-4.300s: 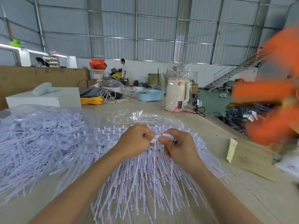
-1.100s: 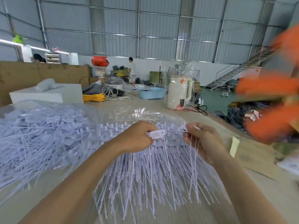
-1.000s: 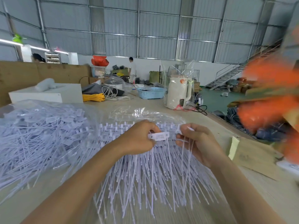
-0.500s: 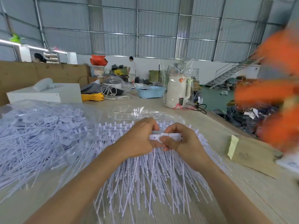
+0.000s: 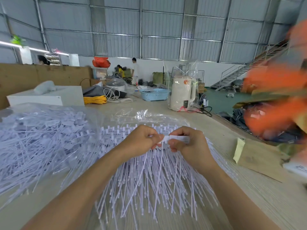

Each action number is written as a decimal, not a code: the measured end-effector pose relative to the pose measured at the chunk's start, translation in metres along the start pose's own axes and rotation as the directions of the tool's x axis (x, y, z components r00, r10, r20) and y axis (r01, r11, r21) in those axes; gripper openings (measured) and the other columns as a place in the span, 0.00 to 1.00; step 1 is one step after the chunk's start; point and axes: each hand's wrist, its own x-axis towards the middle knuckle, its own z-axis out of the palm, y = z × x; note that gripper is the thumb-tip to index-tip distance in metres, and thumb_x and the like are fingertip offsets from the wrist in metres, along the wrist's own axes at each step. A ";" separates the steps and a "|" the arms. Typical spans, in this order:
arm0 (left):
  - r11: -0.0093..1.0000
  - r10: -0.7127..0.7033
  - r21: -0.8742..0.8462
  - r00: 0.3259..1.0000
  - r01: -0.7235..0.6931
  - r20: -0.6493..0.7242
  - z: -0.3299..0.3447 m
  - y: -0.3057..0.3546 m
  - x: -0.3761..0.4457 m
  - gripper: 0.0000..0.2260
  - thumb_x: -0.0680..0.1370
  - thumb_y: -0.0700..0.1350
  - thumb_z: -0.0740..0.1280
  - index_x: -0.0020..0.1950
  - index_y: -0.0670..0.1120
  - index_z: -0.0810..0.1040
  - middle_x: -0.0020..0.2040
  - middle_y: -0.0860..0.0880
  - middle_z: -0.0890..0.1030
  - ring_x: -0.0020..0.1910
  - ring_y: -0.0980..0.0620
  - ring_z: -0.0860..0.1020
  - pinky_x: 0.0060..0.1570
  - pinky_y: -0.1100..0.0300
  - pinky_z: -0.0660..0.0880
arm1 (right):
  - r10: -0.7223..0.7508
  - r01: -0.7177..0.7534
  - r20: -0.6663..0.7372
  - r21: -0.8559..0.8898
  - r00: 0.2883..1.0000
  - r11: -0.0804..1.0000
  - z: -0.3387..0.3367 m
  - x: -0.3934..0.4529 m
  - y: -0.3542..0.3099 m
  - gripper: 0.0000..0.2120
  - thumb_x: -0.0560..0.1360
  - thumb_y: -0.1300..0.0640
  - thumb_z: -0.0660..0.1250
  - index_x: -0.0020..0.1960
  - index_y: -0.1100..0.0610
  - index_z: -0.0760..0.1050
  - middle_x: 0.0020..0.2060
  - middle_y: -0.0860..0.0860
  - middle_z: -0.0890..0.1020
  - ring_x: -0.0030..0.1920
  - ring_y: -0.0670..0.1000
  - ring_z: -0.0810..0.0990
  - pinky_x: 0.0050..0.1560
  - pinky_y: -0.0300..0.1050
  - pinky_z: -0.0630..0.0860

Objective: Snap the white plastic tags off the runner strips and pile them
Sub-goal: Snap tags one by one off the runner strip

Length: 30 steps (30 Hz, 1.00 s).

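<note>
Snapping a tag off with both hands

Your left hand (image 5: pixel 141 138) pinches the runner strip (image 5: pixel 160 144) over the big bunch of strips; your right hand (image 5: pixel 189 143) pinches the white tag (image 5: pixel 177 138). Hold the strip steady, bend the tag sharply, then drop it on the pile (image 5: pixel 41 133) at your far left.

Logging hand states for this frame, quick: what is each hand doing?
Left hand: closed, pinching the white tag strip.
Right hand: closed, pinching the same strip from its other side.
</note>
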 end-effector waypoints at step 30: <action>0.978 0.056 0.193 0.988 -0.083 0.143 -0.007 0.006 -0.005 0.05 0.77 0.40 0.66 0.51 0.49 0.77 0.44 0.52 0.77 0.38 0.54 0.74 0.37 0.62 0.68 | 0.290 -0.357 0.211 0.467 0.933 0.809 -0.022 0.004 -0.003 0.02 0.68 0.66 0.69 0.36 0.63 0.80 0.35 0.53 0.84 0.34 0.48 0.83 0.34 0.39 0.79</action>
